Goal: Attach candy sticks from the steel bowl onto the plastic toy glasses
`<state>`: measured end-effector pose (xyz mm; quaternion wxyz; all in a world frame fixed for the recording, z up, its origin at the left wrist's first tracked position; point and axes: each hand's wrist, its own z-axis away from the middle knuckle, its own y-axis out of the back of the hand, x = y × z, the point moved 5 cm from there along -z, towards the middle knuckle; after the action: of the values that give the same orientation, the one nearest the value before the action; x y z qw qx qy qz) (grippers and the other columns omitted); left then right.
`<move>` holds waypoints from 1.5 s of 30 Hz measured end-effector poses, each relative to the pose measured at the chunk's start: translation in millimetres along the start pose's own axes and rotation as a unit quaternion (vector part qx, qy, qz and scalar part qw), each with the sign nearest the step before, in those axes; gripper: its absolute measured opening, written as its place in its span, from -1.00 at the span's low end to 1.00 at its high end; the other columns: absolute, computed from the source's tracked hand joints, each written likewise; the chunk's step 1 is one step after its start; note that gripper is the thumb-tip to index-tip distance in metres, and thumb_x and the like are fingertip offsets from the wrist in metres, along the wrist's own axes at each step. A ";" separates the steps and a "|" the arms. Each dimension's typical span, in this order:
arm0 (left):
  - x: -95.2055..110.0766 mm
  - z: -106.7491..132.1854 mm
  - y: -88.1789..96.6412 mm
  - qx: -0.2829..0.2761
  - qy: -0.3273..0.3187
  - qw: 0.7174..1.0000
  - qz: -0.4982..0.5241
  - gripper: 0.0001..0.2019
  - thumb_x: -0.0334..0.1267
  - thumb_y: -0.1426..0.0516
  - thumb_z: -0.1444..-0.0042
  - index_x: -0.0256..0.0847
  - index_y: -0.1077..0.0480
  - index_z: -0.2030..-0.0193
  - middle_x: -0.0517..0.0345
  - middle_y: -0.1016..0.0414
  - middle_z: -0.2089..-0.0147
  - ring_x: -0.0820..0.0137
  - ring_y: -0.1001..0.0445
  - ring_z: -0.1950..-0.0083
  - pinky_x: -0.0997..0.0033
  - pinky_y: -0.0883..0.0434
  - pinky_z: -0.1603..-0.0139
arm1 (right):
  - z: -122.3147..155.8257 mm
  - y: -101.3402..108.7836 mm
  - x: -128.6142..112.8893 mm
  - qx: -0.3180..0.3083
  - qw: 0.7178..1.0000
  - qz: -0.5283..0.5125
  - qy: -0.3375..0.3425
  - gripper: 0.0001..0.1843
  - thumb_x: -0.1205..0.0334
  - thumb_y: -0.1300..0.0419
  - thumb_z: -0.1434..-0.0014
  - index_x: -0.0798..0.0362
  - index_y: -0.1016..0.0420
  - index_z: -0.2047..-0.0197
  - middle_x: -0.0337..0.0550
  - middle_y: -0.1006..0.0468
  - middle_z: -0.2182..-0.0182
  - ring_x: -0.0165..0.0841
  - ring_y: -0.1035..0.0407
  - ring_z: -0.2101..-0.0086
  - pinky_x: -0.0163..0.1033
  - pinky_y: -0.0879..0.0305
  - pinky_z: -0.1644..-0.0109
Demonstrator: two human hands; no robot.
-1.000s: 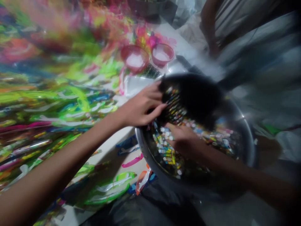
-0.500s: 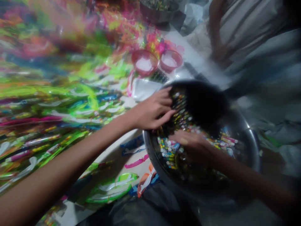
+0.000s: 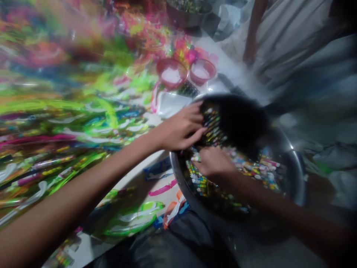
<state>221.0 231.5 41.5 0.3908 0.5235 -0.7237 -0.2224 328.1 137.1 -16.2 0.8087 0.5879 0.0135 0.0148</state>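
My left hand (image 3: pixel 183 128) grips the left edge of a dark tray (image 3: pixel 237 121), fingers over its far side and thumb on the near side. Slanting rows of small coloured pieces (image 3: pixel 213 128) show on the tray's left part; the rest is black. The tray is over a round metal basin (image 3: pixel 298 167). Inside the basin lies a heap of small multicoloured tube-like pieces (image 3: pixel 202 182). My right hand (image 3: pixel 216 162) is closed just below the tray's near edge, above the heap. What its fingers hold, if anything, is hidden.
Bright strips and tubes (image 3: pixel 55 149) cover the table on the left. Two red baskets (image 3: pixel 172 74) with white contents stand beyond the basin. Green and orange bundles (image 3: pixel 134 219) lie near me. A dark pot (image 3: pixel 189 15) and another person's arm (image 3: pixel 253 37) are at the back.
My right hand has shifted slightly left and up towards the tray's near edge, uncovering more of the heap. My left hand has hardly moved. The other person's arm has moved slightly.
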 end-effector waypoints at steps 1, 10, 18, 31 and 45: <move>-0.2 0.2 0.0 -0.001 0.002 1.000 0.000 -0.64 -0.32 0.04 -0.41 -0.19 -0.41 0.42 0.06 -0.44 0.39 0.24 -0.46 0.14 -0.04 -0.15 -0.52 | -0.8 -1.9 -2.7 -0.014 1.000 0.007 -0.004 -0.70 0.06 -0.25 -0.35 0.11 -0.54 0.31 -0.18 -0.57 0.43 -0.31 -0.46 0.41 -0.17 -0.37 0.22; 0.7 0.5 0.2 0.002 0.006 1.000 -0.003 -0.66 -0.34 0.02 -0.40 -0.17 -0.39 0.42 0.07 -0.44 0.40 0.23 -0.47 0.15 -0.09 -0.17 -0.52 | 12.5 -5.8 1.6 -0.057 0.998 -0.027 -0.004 -0.78 0.13 -0.23 -0.32 0.11 -0.57 0.24 0.06 -0.68 0.32 -0.13 -0.56 0.31 -0.18 -0.24 0.28; 1.1 1.0 -0.2 0.002 0.010 1.000 -0.006 -0.64 -0.31 0.05 -0.41 -0.15 -0.38 0.43 0.08 -0.43 0.40 0.23 -0.49 0.14 -0.07 -0.18 -0.51 | 12.3 -3.9 -19.1 -0.074 0.989 -0.129 0.006 -0.82 0.14 -0.31 -0.24 0.09 -0.58 0.28 0.02 -0.64 0.45 -0.21 -0.49 0.44 -0.22 -0.21 0.39; 1.8 1.3 -0.5 0.007 0.007 1.000 -0.025 -0.64 -0.34 0.04 -0.41 -0.17 -0.40 0.43 0.08 -0.43 0.42 0.25 -0.45 0.20 -0.06 -0.19 -0.50 | 22.9 10.2 17.4 -0.057 0.944 -0.318 0.075 -0.78 0.22 -0.24 -0.23 0.05 -0.53 0.06 -0.20 -0.67 0.28 -0.30 -0.49 0.35 -0.32 -0.35 0.32; 3.7 2.0 0.7 0.012 0.021 0.999 -0.036 -0.61 -0.33 0.05 -0.43 -0.22 -0.44 0.42 0.07 -0.44 0.42 0.27 -0.47 0.19 0.03 -0.16 -0.52 | 51.0 -17.3 -7.5 -0.061 0.964 -0.205 0.157 -0.60 0.67 -0.03 -0.03 0.18 -0.56 0.19 0.06 -0.57 0.21 -0.18 -0.40 0.22 -0.08 -0.36 0.02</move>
<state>218.4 228.1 42.0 0.3916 0.5580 -0.6988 -0.2169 322.8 83.0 -16.9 0.8166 0.5124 0.2591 -0.0582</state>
